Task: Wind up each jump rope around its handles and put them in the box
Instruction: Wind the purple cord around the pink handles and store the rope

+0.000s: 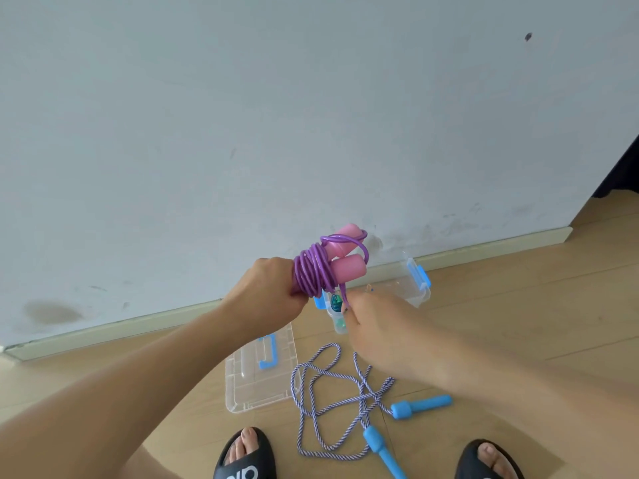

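Now, by label:
Left hand (pixel 273 292): fisted around 2 pink handles (pixel 345 261), purple rope (pixel 313 274) coiled on them, held mid-air.
Right hand (pixel 377 326): fingers pinched on the purple rope's loose end, at 4 o'clock from the coil.
Clear box (pixel 411 288): on the floor, behind the hands, open.
Lid (pixel 256 378): at 7 o'clock from the box.
Blue-handled rope (pixel 332 395): unwound, at 6 o'clock.

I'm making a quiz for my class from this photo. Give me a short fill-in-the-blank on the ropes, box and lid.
1. The left hand holds the purple rope wound around two ____ handles.
2. The striped rope lies loose on the ____.
3. Its handles are ____.
4. The clear lid lies ____ the box, on the floor.

Missing words: pink; floor; blue; off
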{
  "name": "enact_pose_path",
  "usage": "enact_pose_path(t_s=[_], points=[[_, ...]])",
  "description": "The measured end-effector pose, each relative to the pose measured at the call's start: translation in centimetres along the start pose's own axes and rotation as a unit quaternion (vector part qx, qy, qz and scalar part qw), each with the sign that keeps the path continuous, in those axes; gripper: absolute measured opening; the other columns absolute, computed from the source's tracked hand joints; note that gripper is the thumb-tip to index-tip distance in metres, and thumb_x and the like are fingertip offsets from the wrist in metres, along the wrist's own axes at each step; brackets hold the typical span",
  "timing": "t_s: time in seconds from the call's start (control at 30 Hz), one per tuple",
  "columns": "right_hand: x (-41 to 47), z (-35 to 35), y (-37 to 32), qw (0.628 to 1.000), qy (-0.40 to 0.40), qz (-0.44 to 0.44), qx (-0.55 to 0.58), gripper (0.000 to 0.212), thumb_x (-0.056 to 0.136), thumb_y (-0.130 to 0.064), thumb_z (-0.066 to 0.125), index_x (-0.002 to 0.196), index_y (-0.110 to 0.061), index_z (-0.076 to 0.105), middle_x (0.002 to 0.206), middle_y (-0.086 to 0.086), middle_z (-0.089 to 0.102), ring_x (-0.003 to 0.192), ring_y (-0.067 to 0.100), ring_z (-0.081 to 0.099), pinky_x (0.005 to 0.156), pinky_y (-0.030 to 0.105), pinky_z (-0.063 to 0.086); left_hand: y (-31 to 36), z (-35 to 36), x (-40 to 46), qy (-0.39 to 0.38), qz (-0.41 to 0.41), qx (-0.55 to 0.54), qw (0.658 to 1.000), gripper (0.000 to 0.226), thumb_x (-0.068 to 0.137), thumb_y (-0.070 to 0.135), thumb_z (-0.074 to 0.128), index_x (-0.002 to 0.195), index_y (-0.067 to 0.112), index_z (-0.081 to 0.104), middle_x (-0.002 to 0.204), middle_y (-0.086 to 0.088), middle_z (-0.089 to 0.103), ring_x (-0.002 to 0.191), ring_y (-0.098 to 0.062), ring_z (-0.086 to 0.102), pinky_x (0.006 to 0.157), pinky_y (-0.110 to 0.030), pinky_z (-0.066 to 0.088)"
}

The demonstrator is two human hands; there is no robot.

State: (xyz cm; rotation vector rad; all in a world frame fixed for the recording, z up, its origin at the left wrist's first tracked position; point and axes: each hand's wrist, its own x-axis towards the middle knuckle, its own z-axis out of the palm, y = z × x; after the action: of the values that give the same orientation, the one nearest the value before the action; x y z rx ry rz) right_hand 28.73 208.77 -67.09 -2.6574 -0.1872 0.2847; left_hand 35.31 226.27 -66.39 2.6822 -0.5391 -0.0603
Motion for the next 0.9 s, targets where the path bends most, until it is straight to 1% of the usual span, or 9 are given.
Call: enact_pose_path(t_s=[0.1,0.2,0.33,0.4,0.5,0.67,0.73,0.8,0.9], points=[[0.3,-0.8,0.0,0.999,-0.018,0.023,0.038,0.024,0.098,-0.015,0.041,0.094,0.001,0.059,0.083,0.016,0.060,0.071,0.026,0.048,0.058,0.032,0.037,-0.1,0.4,0.1,-0.001,-0.003,0.005,1.000,0.031,0.083,0.013,0.057,0.059,0.020,0.038,0.054,0.000,0.045,0.050,-0.019,0.038,0.049,-0.030,0.034],[0.2,-2.7,-0.6,0.963,-0.074,0.067,0.248,0.022,0.093,-0.022,0.051,0.081,-0.004,0.051,0.072,0.013,0.044,0.058,0.020,0.036,0.056,0.030,0.033,-0.1,0.5,0.1,0.037,0.005,0.006,0.999,0.033,0.082,0.013,0.058,0.059,0.025,0.037,0.054,0.004,0.046,0.050,-0.023,0.041,0.048,-0.030,0.035],[-0.3,-5.1,-1.0,0.772,-0.156,0.109,0.606,0.048,0.082,-0.067,0.062,0.101,-0.024,0.053,0.072,0.002,0.039,0.051,0.013,0.019,0.047,0.025,0.027,0.6,0.2,-0.1,0.121,0.084,0.083,0.986,0.020,0.080,0.007,0.061,0.073,0.021,0.048,0.067,0.003,0.051,0.056,-0.032,0.052,0.048,-0.032,0.042],[-0.1,-5.7,-0.6,0.718,-0.153,0.118,0.669,0.059,0.075,-0.077,0.062,0.102,-0.025,0.054,0.072,0.005,0.041,0.052,0.015,0.017,0.046,0.027,0.028,1.1,0.2,-0.3,0.155,0.135,0.177,0.962,0.017,0.073,0.000,0.067,0.080,0.010,0.055,0.074,-0.004,0.053,0.045,-0.032,0.048,0.037,-0.031,0.038],[0.4,-5.6,-0.1,0.739,-0.113,0.140,0.649,0.062,0.077,-0.081,0.055,0.089,-0.021,0.051,0.066,0.004,0.041,0.051,0.015,0.016,0.046,0.026,0.025,2.2,0.5,-0.6,0.168,0.156,0.284,0.931,0.026,0.064,-0.006,0.069,0.079,0.009,0.053,0.073,-0.006,0.046,0.039,-0.021,0.034,0.036,-0.026,0.017],[0.8,-5.0,-0.4,0.794,-0.030,0.180,0.580,0.050,0.081,-0.071,0.056,0.082,-0.022,0.046,0.063,0.000,0.038,0.045,0.012,0.021,0.046,0.025,0.023,2.6,1.3,-0.8,0.181,0.166,0.309,0.919,0.026,0.070,0.003,0.072,0.084,0.010,0.052,0.078,-0.006,0.040,0.047,-0.017,0.022,0.038,-0.027,0.015],[0.8,-4.7,-0.3,0.854,-0.001,0.161,0.495,0.052,0.077,-0.072,0.058,0.078,-0.021,0.049,0.068,0.000,0.040,0.044,0.011,0.029,0.047,0.025,0.029,2.7,2.2,-1.6,0.149,0.139,0.234,0.950,0.033,0.079,0.026,0.073,0.097,0.011,0.051,0.088,-0.001,0.040,0.055,-0.017,0.030,0.044,-0.027,0.026],[0.8,-4.8,0.0,0.908,0.008,0.106,0.404,0.049,0.081,-0.068,0.056,0.062,-0.023,0.052,0.063,-0.002,0.041,0.044,0.009,0.034,0.049,0.025,0.033,3.8,1.7,-2.4,0.036,0.054,0.071,0.995,0.045,0.081,0.048,0.069,0.103,0.020,0.043,0.092,0.006,0.040,0.068,-0.012,0.040,0.056,-0.022,0.033],[0.4,-5.4,0.4,0.947,-0.024,0.027,0.320,0.052,0.091,-0.055,0.052,0.053,-0.020,0.058,0.050,-0.008,0.041,0.042,0.007,0.035,0.050,0.024,0.034,4.8,-0.4,-2.2,-0.094,-0.037,-0.199,0.975,0.055,0.073,0.048,0.079,0.108,0.027,0.043,0.090,0.010,0.059,0.073,-0.004,0.057,0.063,-0.020,0.043]])
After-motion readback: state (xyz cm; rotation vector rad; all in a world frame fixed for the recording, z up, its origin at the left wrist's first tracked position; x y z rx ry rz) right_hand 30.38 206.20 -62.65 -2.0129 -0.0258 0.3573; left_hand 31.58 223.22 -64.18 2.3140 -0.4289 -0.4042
